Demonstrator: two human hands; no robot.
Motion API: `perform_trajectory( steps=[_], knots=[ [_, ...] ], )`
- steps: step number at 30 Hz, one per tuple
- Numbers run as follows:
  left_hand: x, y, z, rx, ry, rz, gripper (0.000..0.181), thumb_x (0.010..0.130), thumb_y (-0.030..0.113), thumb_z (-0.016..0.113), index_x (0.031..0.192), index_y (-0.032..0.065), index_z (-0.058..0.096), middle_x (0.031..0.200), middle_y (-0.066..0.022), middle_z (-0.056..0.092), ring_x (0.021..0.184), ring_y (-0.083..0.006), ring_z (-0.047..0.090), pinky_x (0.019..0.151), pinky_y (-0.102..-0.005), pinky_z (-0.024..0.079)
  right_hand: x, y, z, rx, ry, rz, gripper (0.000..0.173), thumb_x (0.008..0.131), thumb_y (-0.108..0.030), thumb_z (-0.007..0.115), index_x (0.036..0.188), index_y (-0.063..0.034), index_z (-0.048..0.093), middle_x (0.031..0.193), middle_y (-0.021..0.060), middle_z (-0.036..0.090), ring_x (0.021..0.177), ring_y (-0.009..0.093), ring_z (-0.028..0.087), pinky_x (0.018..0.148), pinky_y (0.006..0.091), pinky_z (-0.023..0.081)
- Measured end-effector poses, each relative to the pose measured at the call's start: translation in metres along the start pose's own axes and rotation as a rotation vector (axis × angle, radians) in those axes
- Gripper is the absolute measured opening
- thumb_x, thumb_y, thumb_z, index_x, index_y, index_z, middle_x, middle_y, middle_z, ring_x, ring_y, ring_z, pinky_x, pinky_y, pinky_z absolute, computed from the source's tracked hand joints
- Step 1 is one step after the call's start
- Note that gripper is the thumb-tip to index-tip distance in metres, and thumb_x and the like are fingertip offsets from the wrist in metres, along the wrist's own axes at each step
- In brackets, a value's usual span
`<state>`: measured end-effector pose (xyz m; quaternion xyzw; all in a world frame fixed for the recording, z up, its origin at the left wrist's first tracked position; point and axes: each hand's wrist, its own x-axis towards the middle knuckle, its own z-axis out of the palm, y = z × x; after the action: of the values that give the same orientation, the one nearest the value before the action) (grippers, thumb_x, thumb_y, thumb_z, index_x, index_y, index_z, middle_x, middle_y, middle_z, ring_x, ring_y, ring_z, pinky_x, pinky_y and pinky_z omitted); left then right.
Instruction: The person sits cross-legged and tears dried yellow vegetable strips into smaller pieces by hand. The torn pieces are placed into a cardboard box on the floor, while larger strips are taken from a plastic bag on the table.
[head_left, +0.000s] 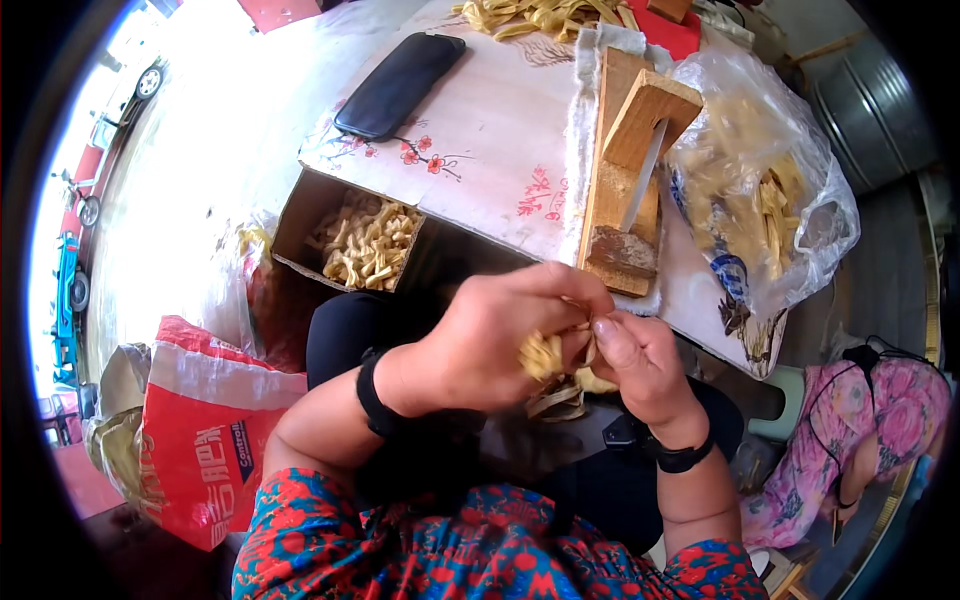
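Observation:
My left hand (480, 337) and my right hand (645, 364) meet above my lap, just in front of the table's edge. The left one grips a bunched pale yellow strip (541, 356), whose end sticks out below the curled fingers. Between the fingertips of both hands runs a thin twisted part of a strip (591, 345), with my right thumb pressed on it. More strip material (562, 401) hangs below the hands, partly hidden. Just beyond them stands a wooden cutting stand (621, 210) with a slanting metal blade (646, 176), on a white cloth (589, 97).
A cardboard box (300, 244) of knotted yellow pieces stands left. On the table (487, 150) lie a black phone (401, 86), a pile of strips (547, 16) and a clear plastic bag (757, 172) of strips. A red sack (210, 435) is at left. Another person (847, 450) sits right.

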<state>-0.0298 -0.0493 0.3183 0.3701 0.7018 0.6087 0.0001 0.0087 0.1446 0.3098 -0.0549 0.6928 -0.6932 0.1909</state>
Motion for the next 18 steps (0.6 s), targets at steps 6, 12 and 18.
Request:
perform_trajectory(
  steps=[6,12,18],
  knots=[
    [-0.002,0.007,-0.021,-0.396,0.136,-0.213,0.011,0.085,0.005,0.06,0.084,-0.0048,0.065,0.101,-0.0113,0.06,0.091,-0.0173,0.058,0.08,-0.0291,0.047,-0.008,-0.003,-0.017,0.44,-0.253,0.165,0.049,0.094,-0.044,0.054,0.082,0.003,0.063,0.058,-0.0031,0.043,0.049,0.003,0.03,0.045,0.0199,0.021],
    [0.002,0.007,-0.016,-0.462,0.215,-0.502,0.044,0.084,0.032,0.071,0.107,-0.004,0.062,0.098,-0.0103,0.065,0.09,-0.015,0.06,0.08,-0.0289,0.048,-0.005,-0.004,-0.018,0.304,-0.016,0.035,0.036,0.096,-0.03,0.056,0.082,0.0017,0.064,0.056,-0.0073,0.039,0.05,0.001,0.03,0.047,0.0195,0.022],
    [0.009,0.004,-0.011,-0.442,-0.06,-0.558,0.03,0.079,0.014,0.077,0.101,0.0008,0.062,0.086,-0.0014,0.063,0.082,-0.0072,0.058,0.073,-0.0242,0.049,-0.005,-0.014,-0.009,0.217,-0.061,0.121,0.032,0.095,-0.029,0.058,0.08,-0.0015,0.066,0.057,-0.0069,0.043,0.053,0.002,0.035,0.048,0.0195,0.025]
  ],
)
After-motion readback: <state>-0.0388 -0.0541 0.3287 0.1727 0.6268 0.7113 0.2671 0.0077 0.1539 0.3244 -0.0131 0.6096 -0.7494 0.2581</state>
